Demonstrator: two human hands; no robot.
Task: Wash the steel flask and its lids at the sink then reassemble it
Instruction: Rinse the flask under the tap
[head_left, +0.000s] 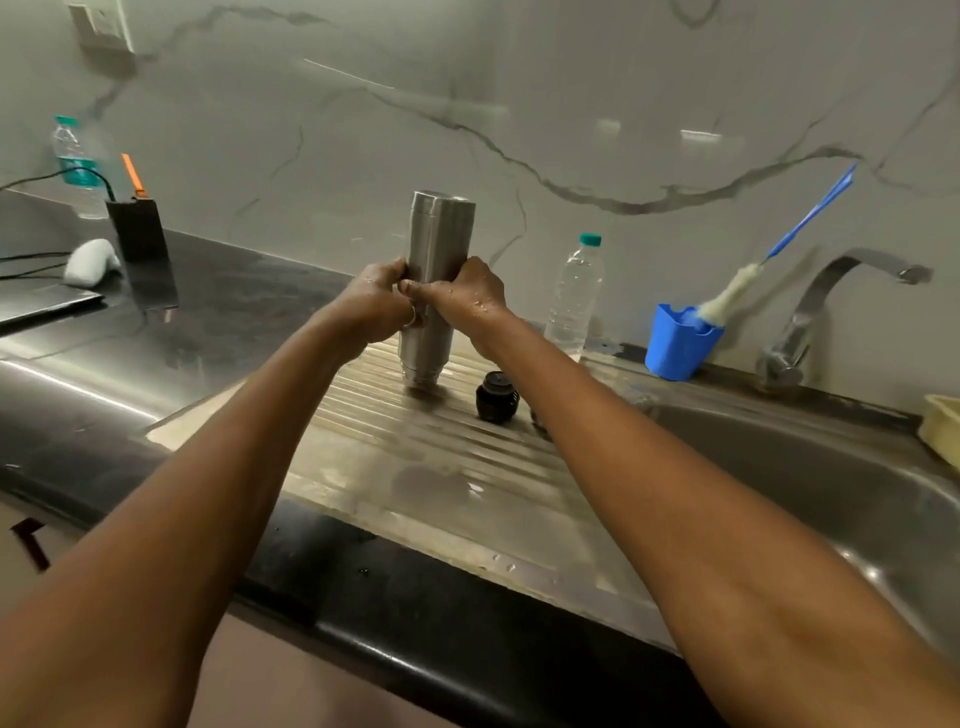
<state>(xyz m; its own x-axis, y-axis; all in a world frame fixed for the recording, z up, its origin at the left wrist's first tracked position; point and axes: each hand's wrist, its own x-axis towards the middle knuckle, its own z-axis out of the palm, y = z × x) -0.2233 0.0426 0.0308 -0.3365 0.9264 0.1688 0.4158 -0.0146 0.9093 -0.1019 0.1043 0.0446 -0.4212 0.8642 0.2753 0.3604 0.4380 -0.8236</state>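
Observation:
The steel flask (435, 244) stands upside down, its narrow mouth end on the ribbed steel draining board (441, 467). My left hand (371, 306) and my right hand (465, 299), both wet, grip the flask's middle from either side, thumbs meeting in front. A black inner lid (497, 397) sits on the draining board just right of the flask, beside my right forearm. Something small lies partly hidden behind my right forearm; I cannot tell what it is.
A clear water bottle (575, 296) stands behind the lid. A blue cup (678, 340) holds a bottle brush (727, 296). Tap (831, 301) and sink basin (805, 478) lie right. On the left counter are a black box (140, 234), another bottle (75, 166) and cables.

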